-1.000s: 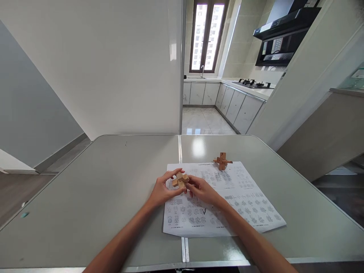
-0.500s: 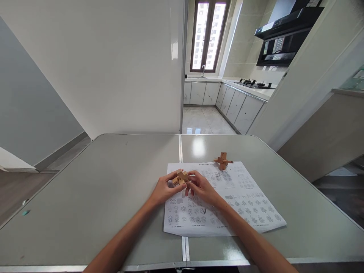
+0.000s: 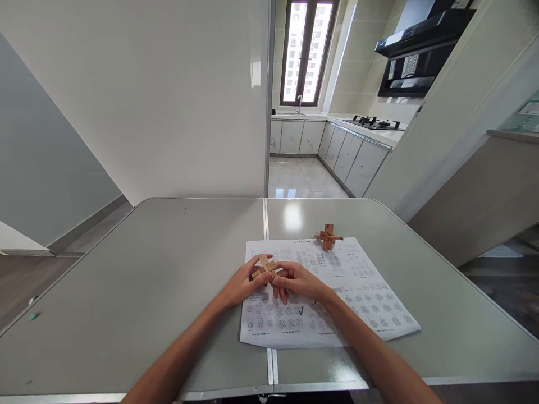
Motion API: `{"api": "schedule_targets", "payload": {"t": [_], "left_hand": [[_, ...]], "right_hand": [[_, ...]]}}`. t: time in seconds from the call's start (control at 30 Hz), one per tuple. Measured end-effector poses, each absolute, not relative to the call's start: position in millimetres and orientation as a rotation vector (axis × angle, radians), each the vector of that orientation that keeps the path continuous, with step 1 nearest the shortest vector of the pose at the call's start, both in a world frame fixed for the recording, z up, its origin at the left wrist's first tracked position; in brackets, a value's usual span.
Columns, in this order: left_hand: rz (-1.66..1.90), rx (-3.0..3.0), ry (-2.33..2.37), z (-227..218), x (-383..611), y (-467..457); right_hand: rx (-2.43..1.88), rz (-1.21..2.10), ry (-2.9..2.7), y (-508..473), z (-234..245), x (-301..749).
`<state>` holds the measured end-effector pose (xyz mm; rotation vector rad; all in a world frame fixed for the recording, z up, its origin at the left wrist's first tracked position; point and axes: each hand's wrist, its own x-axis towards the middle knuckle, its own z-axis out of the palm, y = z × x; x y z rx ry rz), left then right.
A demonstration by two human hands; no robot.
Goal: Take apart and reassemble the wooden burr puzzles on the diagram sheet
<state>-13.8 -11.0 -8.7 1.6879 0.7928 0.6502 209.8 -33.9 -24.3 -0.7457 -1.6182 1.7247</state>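
Note:
Both my hands grip a small wooden burr puzzle [image 3: 266, 266] just above a printed instruction sheet [image 3: 362, 303] on the grey table [image 3: 138, 280]. My left hand [image 3: 241, 285] pinches its left side with curled fingers. My right hand [image 3: 300, 282] closes on its right side, fingers wrapped under it. A second wooden cross puzzle [image 3: 328, 237] stands on the sheet's far edge, beyond my right hand and apart from it.
A metal seam [image 3: 265, 221] runs down the table's middle. A small teal speck [image 3: 32, 316] lies near the left edge. Behind the table stand a white wall and an open doorway to a kitchen with cabinets [image 3: 337, 151].
My hands have turned the wooden puzzle between them and lowered it slightly toward the sheet. The far puzzle has not moved.

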Motion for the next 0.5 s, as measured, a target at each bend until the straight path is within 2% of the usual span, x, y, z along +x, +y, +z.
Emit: {"api": "schedule_targets", "payload": {"t": [0.2, 0.5], "left_hand": [[0.636, 1.643, 0.675, -14.4, -13.4, -10.5], [0.650, 1.776, 0.740, -15.9, -15.5, -10.6]], "right_hand": [[-0.690, 1.721, -1.565, -33.0, -27.5, 207.9], [-0.684, 1.689, -1.610, -36.0, -23.3, 202.9]]}}
